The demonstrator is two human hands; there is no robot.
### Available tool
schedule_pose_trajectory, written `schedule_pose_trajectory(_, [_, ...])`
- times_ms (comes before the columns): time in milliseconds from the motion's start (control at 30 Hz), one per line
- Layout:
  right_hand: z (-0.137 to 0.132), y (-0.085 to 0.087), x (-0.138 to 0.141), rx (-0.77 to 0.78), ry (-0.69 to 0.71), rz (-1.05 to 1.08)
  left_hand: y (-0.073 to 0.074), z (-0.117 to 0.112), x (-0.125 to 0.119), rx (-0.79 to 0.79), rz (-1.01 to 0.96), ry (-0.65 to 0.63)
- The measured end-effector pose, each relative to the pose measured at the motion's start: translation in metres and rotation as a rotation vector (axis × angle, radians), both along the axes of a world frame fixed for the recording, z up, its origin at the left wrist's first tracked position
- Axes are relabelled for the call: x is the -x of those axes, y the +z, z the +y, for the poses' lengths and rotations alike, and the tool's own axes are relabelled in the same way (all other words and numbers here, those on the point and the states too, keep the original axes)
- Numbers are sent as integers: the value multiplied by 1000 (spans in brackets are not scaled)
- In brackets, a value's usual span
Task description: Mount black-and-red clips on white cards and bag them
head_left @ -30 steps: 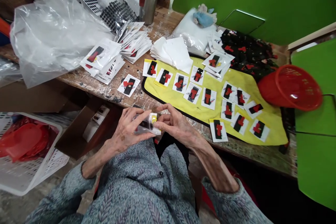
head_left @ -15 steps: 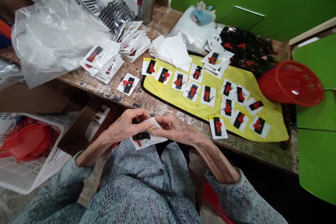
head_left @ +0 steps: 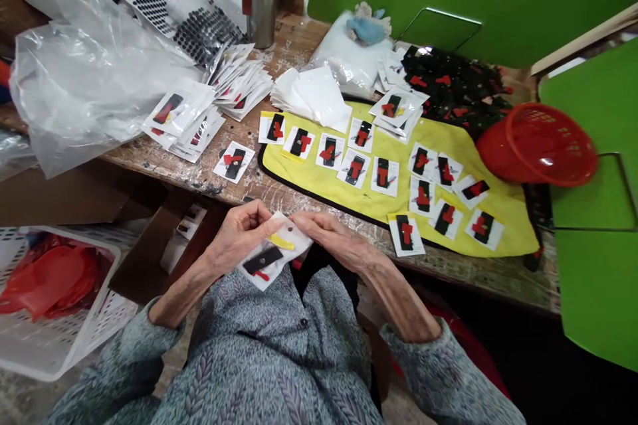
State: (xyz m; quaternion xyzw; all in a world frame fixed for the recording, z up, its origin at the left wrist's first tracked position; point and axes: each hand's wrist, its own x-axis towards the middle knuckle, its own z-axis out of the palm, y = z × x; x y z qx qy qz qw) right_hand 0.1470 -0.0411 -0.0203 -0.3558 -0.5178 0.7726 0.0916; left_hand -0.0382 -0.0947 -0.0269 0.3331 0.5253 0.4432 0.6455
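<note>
The left hand (head_left: 239, 236) and the right hand (head_left: 333, 242) are both bent in, and their fingers pinch the top of a white card (head_left: 264, 269) from each side. The card has a black strip and a little yellow piece on it. It is held low, just over the person's gray knit sweater (head_left: 259, 322) and near the edge of the wooden counter (head_left: 294, 46). On the counter, a yellow cloth (head_left: 503, 236) has rows of white cards on it. A red plastic basket (head_left: 538, 146) lies on its side beside the cloth. A stack of cards (head_left: 239, 86) sits near a clear plastic bag (head_left: 84, 93).
</note>
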Motion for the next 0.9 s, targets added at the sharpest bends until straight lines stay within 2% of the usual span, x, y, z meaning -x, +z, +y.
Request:
schedule_pose_trajectory(100, [-4,-2,-3,-110,-98,-17,-2,1,-1,46,-71,79])
schedule_pose_trajectory(233, [-10,-1,-2,-193,-125,-46,-5,0,-3,132,-175,20])
schedule_pose_trajectory(367, [-15,6,3,-266,-200,-122,-4,-2,-6,82,-151,24])
schedule_pose_trajectory(433, [-16,7,5,-253,-253,-126,-2,-2,-9,69,-158,45])
schedule_pose_trajectory(600, [-17,1,3,-101,-384,32,5,1,-14,58,-194,175])
schedule_pose_trajectory(733, [-17,0,1,-106,-496,38,9,6,-18,74,-201,234])
schedule_pose_trajectory(833, [-14,4,3,-85,-520,97,12,13,-25,30,-149,296])
schedule_pose_trajectory(900, [-6,9,1,-135,-527,93,14,20,-30,0,-158,323])
